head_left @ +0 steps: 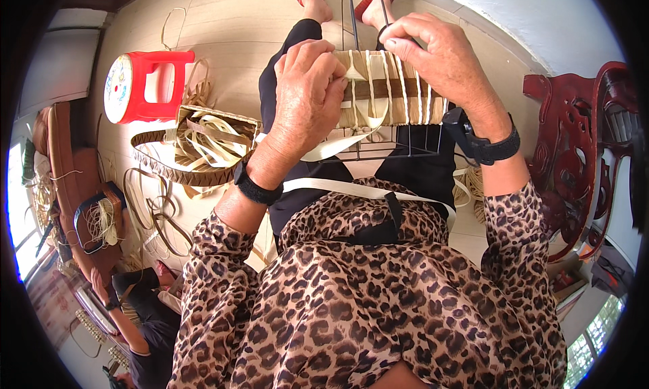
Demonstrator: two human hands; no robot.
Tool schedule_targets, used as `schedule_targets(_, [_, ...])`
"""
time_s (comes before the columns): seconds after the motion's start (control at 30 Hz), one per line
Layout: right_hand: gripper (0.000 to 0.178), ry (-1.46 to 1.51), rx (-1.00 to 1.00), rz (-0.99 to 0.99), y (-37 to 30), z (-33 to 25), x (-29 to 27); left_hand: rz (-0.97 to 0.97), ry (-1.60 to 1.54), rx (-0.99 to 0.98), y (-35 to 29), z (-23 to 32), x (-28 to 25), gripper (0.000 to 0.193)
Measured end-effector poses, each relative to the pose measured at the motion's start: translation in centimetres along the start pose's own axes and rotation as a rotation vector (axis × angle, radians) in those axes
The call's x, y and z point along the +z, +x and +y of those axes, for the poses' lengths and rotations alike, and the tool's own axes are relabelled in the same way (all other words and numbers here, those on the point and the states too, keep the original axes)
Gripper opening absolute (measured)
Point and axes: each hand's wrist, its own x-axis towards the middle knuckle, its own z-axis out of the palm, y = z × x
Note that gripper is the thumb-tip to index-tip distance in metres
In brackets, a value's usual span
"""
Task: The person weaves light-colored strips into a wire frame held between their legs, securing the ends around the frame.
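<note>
A black wire frame [378,152] rests across my lap, partly covered by a panel of tan wrapping [400,110]. White twisted cords and a brown band [375,89] cross that panel. Over its left part, my left hand [307,91] has its fingers bent and pressed together on a cream flat strip [355,70]; the exact grip is partly hidden. A loose loop of cream strip [345,145] hangs below the panel towards my lap. My right hand [439,54] is curled round the far right edge of the frame, thumb against the fingers.
To the left are a red stool [159,88] lying on its side and a woven basket [203,176] with loose strips. Brown straps [159,213] lie on the floor. A carved dark red chair [574,152] stands at right. Another person [145,335] sits at lower left.
</note>
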Motion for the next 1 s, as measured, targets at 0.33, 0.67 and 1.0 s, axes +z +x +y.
schedule_targets(0.33, [0.012, -0.081, -0.131, -0.092, 0.6, 0.7, 0.9, -0.072, -0.060, 0.014, 0.1, -0.2, -0.2, 0.028])
schedule_targets(0.67, [0.011, -0.218, -0.383, -0.081, 0.7, 1.0, 0.6, -0.010, -0.070, 0.054, -0.1, -0.5, 0.2, 0.019])
schedule_targets(1.0, [0.012, -0.112, -0.224, -0.229, 1.9, 0.3, -0.2, -0.018, -0.121, -0.028, 0.2, 0.0, 0.4, 0.013])
